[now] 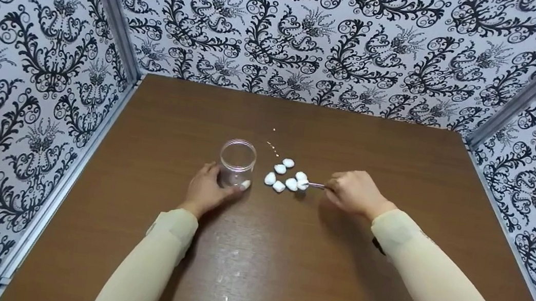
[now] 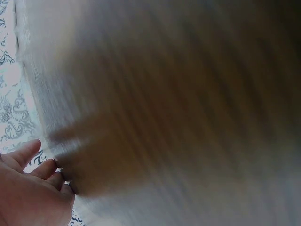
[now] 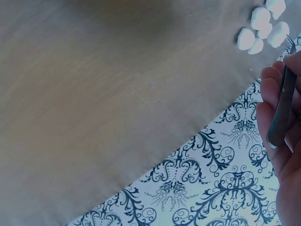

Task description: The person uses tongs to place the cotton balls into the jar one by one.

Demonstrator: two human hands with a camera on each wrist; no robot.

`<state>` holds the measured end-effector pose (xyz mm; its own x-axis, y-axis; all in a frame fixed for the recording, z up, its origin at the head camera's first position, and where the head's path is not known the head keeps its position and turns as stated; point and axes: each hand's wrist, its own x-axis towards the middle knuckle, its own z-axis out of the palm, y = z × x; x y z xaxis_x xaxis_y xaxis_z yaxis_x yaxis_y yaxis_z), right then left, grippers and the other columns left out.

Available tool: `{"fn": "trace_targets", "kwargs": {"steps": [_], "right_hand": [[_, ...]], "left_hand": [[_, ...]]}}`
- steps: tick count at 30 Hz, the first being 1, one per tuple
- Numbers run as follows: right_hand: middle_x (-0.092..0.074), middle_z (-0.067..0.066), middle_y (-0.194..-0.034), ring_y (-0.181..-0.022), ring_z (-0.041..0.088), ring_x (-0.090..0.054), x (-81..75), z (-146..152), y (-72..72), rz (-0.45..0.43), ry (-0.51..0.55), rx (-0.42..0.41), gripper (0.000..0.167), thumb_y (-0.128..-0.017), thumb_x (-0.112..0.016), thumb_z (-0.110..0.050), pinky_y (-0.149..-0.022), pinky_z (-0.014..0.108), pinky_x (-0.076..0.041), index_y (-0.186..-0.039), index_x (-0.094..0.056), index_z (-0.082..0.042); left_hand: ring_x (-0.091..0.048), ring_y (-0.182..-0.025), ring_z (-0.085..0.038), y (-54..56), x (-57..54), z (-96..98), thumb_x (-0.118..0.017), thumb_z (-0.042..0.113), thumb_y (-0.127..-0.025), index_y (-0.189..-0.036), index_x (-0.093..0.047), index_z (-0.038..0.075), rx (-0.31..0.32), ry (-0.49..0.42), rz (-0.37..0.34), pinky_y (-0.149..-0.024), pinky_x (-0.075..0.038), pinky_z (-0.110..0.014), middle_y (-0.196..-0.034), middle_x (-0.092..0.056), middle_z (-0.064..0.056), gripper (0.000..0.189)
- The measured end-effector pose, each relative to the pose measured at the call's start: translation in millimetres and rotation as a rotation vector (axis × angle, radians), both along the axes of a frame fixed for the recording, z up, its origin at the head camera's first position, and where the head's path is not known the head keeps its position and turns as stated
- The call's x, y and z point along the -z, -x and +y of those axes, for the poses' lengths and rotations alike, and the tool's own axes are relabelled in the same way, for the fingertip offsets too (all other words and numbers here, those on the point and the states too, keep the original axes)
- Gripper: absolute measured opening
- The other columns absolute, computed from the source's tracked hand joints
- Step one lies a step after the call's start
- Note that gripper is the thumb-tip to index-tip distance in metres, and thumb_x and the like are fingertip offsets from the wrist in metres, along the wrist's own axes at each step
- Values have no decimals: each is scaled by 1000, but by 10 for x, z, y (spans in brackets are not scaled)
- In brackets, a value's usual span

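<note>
Head view: on a brown table [image 1: 251,278] before black-and-white patterned walls [image 1: 283,33], the left hand [image 1: 205,191] curls round the lower part of a clear jar [image 1: 236,173] — upright, open at the top, its thumb across the near side. Just right of the jar lies a loose cluster of white balls [image 1: 279,186], with pale crumbs [image 1: 274,149] on the table beyond. Furthest right, the right hand [image 1: 354,192] pinches metal tweezers [image 1: 316,185] — tips pointing left, at the cluster's rightmost ball [image 1: 302,184].
</note>
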<state>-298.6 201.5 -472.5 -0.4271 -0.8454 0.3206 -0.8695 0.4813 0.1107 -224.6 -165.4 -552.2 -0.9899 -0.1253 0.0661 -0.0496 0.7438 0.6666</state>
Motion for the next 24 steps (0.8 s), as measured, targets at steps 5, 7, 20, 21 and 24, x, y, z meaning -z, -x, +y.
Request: {"fn": "trace_targets", "kwargs": {"steps": [5,7,20,21,24], "right_hand": [[-56,-2,-65,-49,18,-50,-58,-47,28,2,13,1,8,-81,-71,-13,-43,42,-44,-73,-71,-11],[-57,-2,-65,-49,19,-52,-97,-84,39,9,26,-4,7,-81,-71,-13,-43,43,-44,-74,-72,-11],[-62,-1,-70,-51,20,-57,-502,-512,139,58,73,-38,11,-86,-68,-15,-45,40,-47,-85,-78,-10],[-63,-1,-71,-52,20,-58,-542,-560,140,61,81,-42,11,-86,-68,-15,-45,40,-48,-85,-78,-9],[-64,0,-72,-54,20,-59,-634,-714,142,63,97,-57,12,-87,-67,-15,-47,39,-49,-86,-78,-9]], "left_hand": [[-35,-140,-38,3,-10,10,-77,62,-77,-139,-56,4,-1,-2,4,-113,-27,-53,-149,-44,-22,88],[-35,-140,-38,-1,-9,3,-76,62,-77,-139,-56,3,-1,-2,-1,-113,-27,-53,-149,-43,-22,88],[-32,-142,-37,8,9,-12,-77,62,-77,-142,-54,5,8,5,-8,-113,-26,-54,-150,-43,-21,90],[-32,-142,-37,7,9,-11,-77,61,-77,-142,-54,5,8,4,-5,-112,-27,-54,-150,-43,-21,89],[-34,-141,-38,6,7,-9,-78,59,-77,-141,-54,4,6,12,4,-112,-28,-55,-149,-44,-21,88]]}}
